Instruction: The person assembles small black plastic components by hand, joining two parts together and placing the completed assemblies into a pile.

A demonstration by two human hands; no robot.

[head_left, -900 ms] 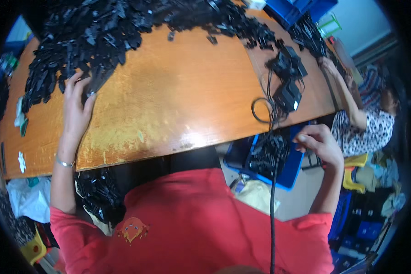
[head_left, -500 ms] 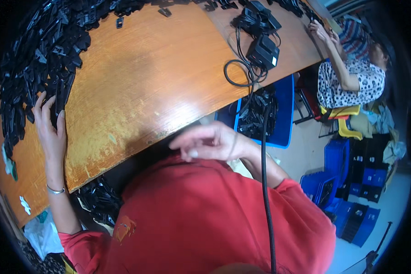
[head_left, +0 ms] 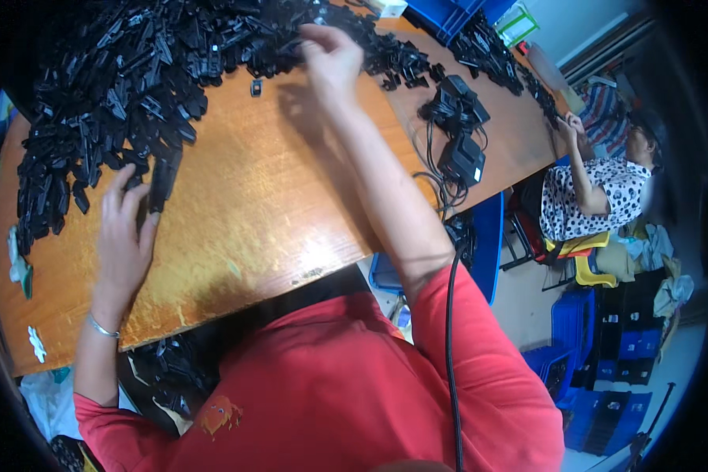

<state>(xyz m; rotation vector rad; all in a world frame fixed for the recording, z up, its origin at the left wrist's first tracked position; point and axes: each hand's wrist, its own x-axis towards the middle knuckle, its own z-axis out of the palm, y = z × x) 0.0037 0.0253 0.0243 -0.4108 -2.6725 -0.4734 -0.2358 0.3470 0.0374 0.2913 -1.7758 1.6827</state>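
Note:
A big heap of small black plastic parts (head_left: 134,79) covers the far and left side of the wooden table (head_left: 275,220). My left hand (head_left: 126,228) lies flat on the table at the heap's near edge, fingers spread, touching a long black part (head_left: 164,182). My right hand (head_left: 330,55) is stretched far over the table to the heap's far side, fingers pinched together at the black parts there. Whether it grips one I cannot tell. One loose black part (head_left: 255,86) lies alone on the wood.
Black power adapters with coiled cables (head_left: 460,134) lie at the table's right. A seated co-worker in a spotted top (head_left: 598,197) works at the far right corner. Blue crates (head_left: 598,354) stand on the floor, and more black parts (head_left: 165,370) sit under the table.
My right hand rose from near my chest and reached across the table to the far heap. My left hand stays at the heap's near edge.

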